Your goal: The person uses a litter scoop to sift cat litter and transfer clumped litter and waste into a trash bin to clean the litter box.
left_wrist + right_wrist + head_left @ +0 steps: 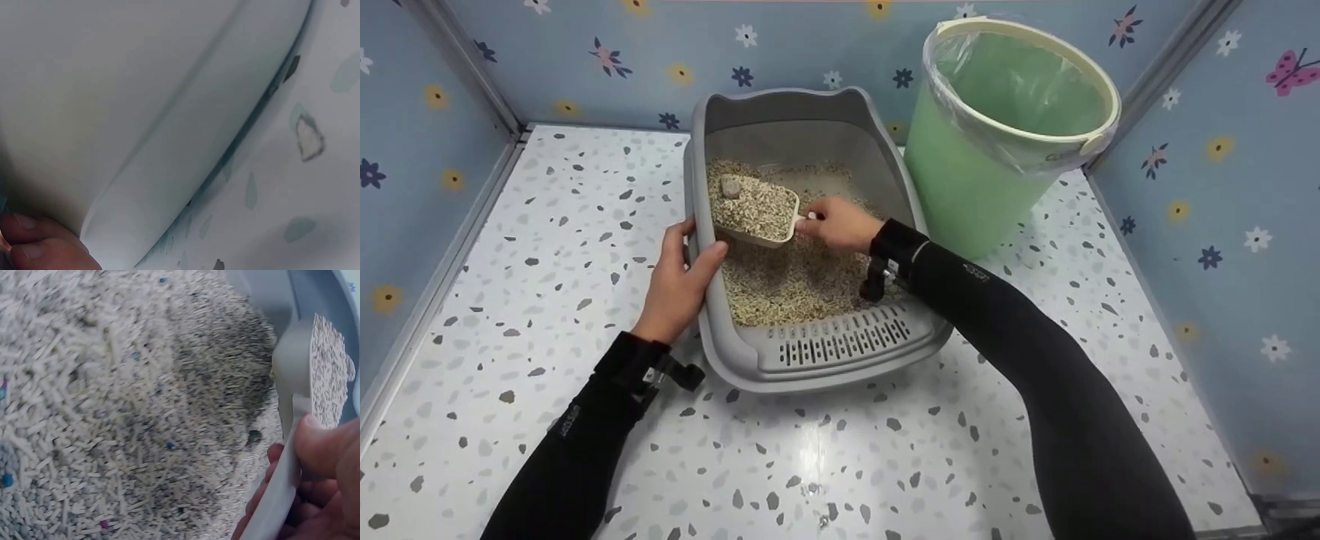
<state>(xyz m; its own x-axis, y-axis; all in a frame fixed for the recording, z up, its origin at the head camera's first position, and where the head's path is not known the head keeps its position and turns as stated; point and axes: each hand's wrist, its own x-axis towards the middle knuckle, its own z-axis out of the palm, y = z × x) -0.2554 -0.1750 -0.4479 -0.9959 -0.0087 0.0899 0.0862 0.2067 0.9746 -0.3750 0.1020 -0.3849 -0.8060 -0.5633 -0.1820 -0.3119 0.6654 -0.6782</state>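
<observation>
A grey litter box (817, 379) stands on the floor, with tan pellet litter (780, 300) spread over its bottom. My right hand (840, 223) grips the handle of a pale litter scoop (754, 214) above the litter, inside the box. Litter fills the scoop, and a rounded grey clump (730, 187) lies at its far left corner. In the right wrist view the thumb presses along the scoop's handle (275, 495), the fingers curled beneath. My left hand (675, 281) holds the box's left rim, thumb over the top and fingers down the outer side.
A green trash bin (975, 180) with a clear plastic liner stands right behind the box, close to its right side. Blue flowered walls (810, 45) enclose the speckled white floor (825, 465) at the back and both sides. The box's front ledge (840, 341) is slotted.
</observation>
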